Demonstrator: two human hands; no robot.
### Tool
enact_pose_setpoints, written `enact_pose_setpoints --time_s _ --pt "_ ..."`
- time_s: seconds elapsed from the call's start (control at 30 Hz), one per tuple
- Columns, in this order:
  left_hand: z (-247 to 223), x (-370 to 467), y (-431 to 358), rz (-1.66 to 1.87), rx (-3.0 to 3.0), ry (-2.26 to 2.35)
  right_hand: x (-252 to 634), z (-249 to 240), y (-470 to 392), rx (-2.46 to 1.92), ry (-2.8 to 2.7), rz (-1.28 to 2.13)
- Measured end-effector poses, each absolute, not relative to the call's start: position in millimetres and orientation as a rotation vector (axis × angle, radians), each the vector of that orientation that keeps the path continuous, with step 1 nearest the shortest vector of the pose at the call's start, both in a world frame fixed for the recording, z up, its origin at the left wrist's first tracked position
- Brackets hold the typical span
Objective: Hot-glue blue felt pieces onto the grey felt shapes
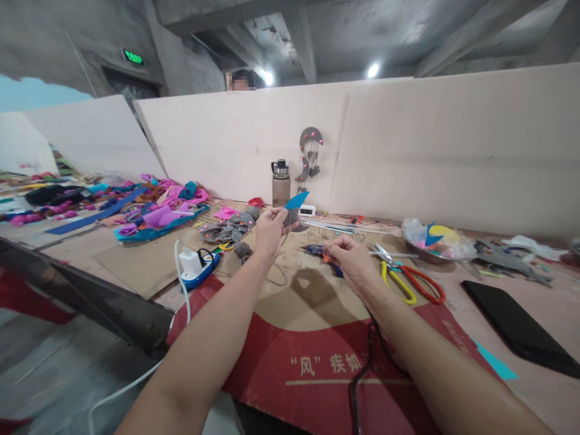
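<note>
My left hand is raised over the cardboard, fingers pinched on a pointed blue felt piece joined to a grey piece. A strand of grey yarn hangs below this hand. My right hand is closed in a pinch right at a dark blue glue gun with an orange trigger; whether its fingertips grip the gun or something small is unclear. Beside the right wrist lie scissors with one yellow and one red handle. A ball of grey yarn sits near my left forearm.
Red-and-brown cardboard covers the table front. A power strip with a white cable is at left, a black phone at right. Behind stand a bottle, a metal bowl and a white partition. Felt scraps pile up left.
</note>
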State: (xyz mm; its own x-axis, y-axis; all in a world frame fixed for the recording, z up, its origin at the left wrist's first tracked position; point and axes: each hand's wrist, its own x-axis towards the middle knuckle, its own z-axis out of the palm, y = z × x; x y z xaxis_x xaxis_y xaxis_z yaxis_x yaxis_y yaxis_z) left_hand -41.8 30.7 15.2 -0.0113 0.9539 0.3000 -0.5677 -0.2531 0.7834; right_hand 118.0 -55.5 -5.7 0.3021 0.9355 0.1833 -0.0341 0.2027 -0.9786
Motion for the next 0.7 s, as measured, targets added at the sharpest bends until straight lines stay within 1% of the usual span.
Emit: enact_pose_setpoints --time_s 0.3,0.4,0.5,0.63,0.7 --pt "13 -41 32 1.578 0.992 0.57 121 -14 -52 -1.112 -1.126 0.786" --pt "13 -42 33 1.574 0.992 0.568 123 -13 -53 -1.215 -1.229 0.712" --pt "12 -43 34 1.58 0.989 0.564 134 -6 -54 -1.343 -1.354 0.528" --pt "13 -44 36 1.598 0.971 0.565 168 4 -48 -1.482 -1.43 0.141" --pt "14 -44 36 1.597 0.963 0.569 189 5 -43 -1.561 -1.371 0.072"
